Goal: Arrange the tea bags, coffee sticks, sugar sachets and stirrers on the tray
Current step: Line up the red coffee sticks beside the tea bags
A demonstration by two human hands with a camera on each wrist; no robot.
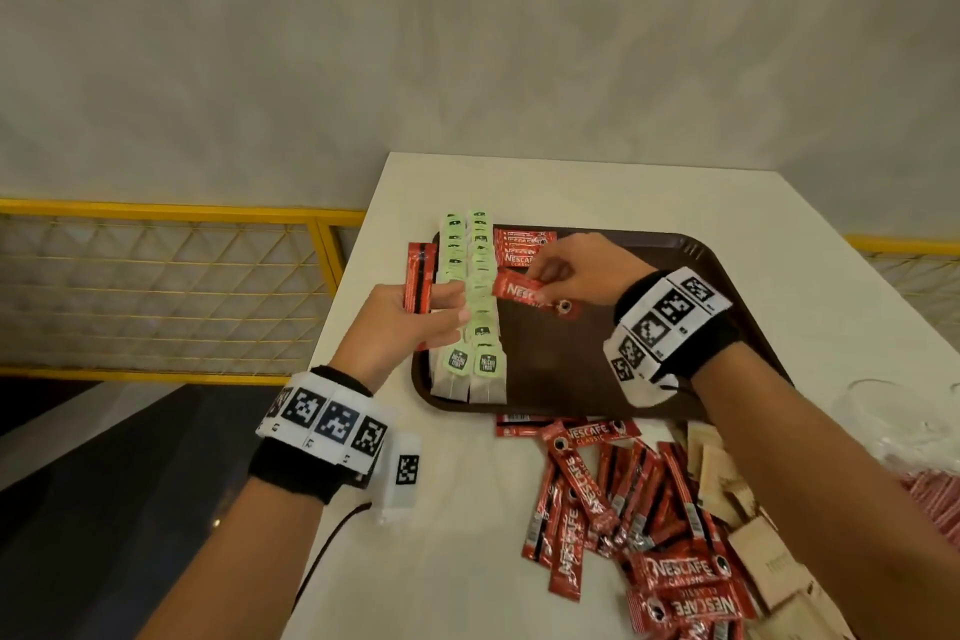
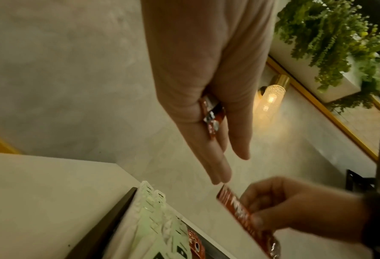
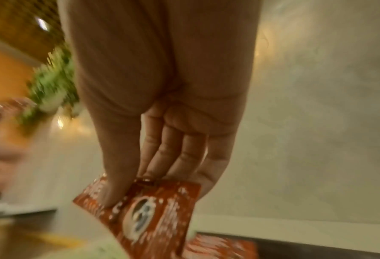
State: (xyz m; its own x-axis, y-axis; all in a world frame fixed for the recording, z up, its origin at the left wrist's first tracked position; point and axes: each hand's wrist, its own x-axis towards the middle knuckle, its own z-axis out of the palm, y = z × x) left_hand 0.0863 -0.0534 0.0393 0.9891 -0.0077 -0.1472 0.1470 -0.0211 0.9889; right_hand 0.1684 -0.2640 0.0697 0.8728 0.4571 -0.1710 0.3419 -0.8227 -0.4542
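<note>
Coffee stick, light, thin and probably slippery, is pinched near its middle by the right hand above the tray; the left hand, just beside, clasps spare sticks. Edge pinches look safest.

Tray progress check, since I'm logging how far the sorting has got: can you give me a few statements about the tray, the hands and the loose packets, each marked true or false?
1. Two rows of tea bags lie along the left side of the tray. True.
2. The right hand is empty. False: it pinches a red coffee stick over the tray.
3. The left hand holds coffee sticks upright. True.
4. All coffee sticks are already on the tray. False: a loose pile lies on the table in front of it.
5. A short stack of coffee sticks lies at the tray's far end, beside the tea bags. True.
</note>
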